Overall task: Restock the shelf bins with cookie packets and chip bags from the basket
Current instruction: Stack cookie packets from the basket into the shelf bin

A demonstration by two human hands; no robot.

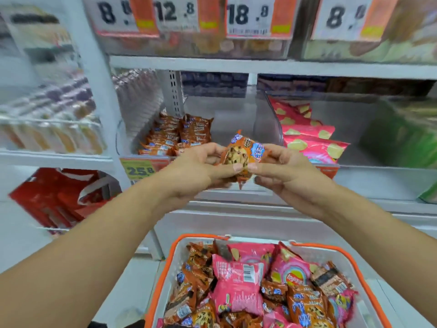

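Together my left hand (201, 171) and right hand (283, 171) pinch one cookie packet (241, 152), hiding its lower edge; surrounding shelves blur.

cookie packets (173, 136) fill the left bin, chip bags (309, 140) the right, basket (354, 259) below.

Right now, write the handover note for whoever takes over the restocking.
Left hand and right hand both pinch one cookie packet, held in front of the shelf.
Left bin holds some cookie packets at its left side; the rest looks bare.
Right bin holds pink chip bags.
Basket below is still full of both kinds.
Left: place this packet, then empty the basket.
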